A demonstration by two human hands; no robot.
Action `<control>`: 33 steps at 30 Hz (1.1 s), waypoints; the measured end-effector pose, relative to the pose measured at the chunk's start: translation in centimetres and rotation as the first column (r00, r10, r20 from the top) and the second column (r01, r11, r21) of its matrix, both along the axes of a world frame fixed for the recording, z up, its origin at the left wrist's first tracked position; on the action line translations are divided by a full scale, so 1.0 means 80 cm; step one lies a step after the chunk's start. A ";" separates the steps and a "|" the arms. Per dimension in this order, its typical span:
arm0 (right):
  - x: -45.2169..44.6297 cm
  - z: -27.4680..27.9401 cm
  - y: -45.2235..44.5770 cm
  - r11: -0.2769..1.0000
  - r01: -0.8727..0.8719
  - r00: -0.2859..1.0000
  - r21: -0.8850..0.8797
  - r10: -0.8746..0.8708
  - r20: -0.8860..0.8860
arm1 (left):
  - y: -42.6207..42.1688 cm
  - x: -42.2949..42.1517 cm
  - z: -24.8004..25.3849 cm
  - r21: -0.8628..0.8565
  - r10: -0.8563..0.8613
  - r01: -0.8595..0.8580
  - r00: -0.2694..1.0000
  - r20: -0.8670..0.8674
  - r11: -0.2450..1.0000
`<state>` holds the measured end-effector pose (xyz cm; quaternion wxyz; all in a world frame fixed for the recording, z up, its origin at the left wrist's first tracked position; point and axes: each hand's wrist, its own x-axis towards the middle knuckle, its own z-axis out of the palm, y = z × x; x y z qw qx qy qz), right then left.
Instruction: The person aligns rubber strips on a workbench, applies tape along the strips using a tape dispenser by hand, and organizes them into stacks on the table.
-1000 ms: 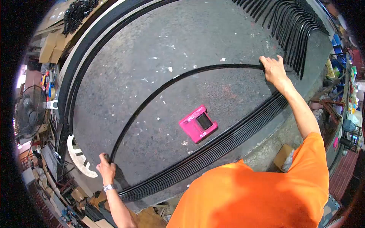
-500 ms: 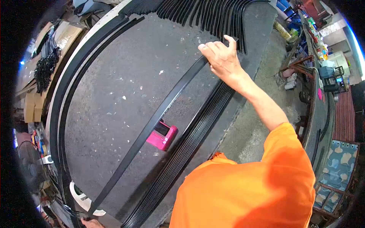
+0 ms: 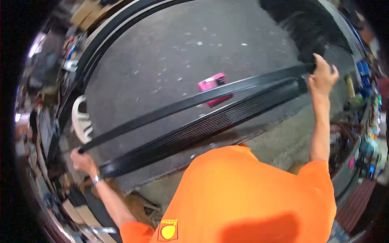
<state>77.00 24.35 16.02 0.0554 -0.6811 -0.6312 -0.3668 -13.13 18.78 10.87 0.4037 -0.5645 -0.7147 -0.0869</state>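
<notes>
A long, flat black strip [image 3: 174, 107] stretches between my two hands above the dark table. My left hand [image 3: 84, 163], with a wristwatch, is closed on its near left end. At the far right end my right hand [image 3: 323, 77] pinches the strip, one finger held away from it. Beneath and nearer to me lies a bundle of similar black strips [image 3: 202, 131], side by side on the table. A pink device [image 3: 211, 83] with a dark part sits behind the held strip, which partly covers it. The picture is blurred by motion.
A large mass of black strips [image 3: 306, 28] lies at the far right of the dark tabletop [image 3: 162, 60]. More long strips [image 3: 101, 38] curve along the far left edge. A white plastic chair [image 3: 81, 121] stands at the left, and cluttered shelving [image 3: 370, 133] at the right.
My view has swung to the left, so the table appears turned. My left hand has come fully into view. Both hands still hold the strip, now lying more across the view.
</notes>
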 end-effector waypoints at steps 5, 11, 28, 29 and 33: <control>0.044 -0.008 0.000 1.000 0.030 0.999 -0.008 -0.029 0.044 | -0.003 0.026 -0.003 0.046 0.090 -0.101 0.976 0.199 0.994; 0.068 -0.013 0.001 0.989 0.132 0.987 -0.062 -0.125 0.104 | -0.008 0.026 -0.014 0.123 -0.032 0.004 0.974 0.225 0.992; 0.124 -0.051 -0.009 0.981 0.180 0.967 -0.072 -0.163 0.196 | 0.005 0.075 0.064 0.147 -0.167 0.171 0.985 -0.034 0.974; 0.127 -0.050 -0.012 0.985 0.158 0.970 -0.071 -0.142 0.197 | 0.007 0.079 0.066 0.149 -0.180 0.184 0.983 -0.040 0.971; 0.141 -0.046 -0.018 0.998 0.011 0.988 -0.060 -0.001 0.152 | 0.010 0.091 0.079 0.134 -0.201 0.205 0.978 -0.048 0.969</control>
